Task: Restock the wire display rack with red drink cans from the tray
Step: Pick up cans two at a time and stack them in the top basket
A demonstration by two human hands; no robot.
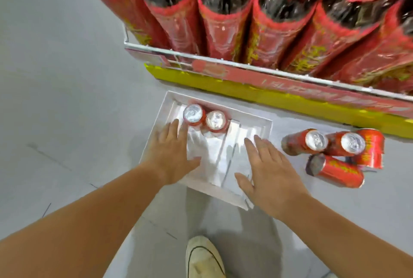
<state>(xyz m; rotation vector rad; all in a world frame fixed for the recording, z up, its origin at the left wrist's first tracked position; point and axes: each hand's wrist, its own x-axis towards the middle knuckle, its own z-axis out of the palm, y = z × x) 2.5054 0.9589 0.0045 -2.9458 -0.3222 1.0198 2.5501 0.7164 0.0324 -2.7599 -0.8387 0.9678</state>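
A clear plastic tray point(252, 127) lies on the grey floor below the wire display rack point(223, 60). Two red drink cans point(194, 114) point(216, 121) stand upright in the tray's far left corner. My left hand point(172, 154) hovers open over the tray's left side, fingertips just short of the nearer can. My right hand point(270, 172) is open over the tray's right side and holds nothing. Several more red cans point(339, 154) lie tumbled on the floor to the right of the tray.
The rack's upper tier is packed with dark drink bottles in red sleeves point(223, 20). A yellow base panel point(257, 93) runs under the rack. My white shoe point(203, 257) stands on the floor just behind the tray.
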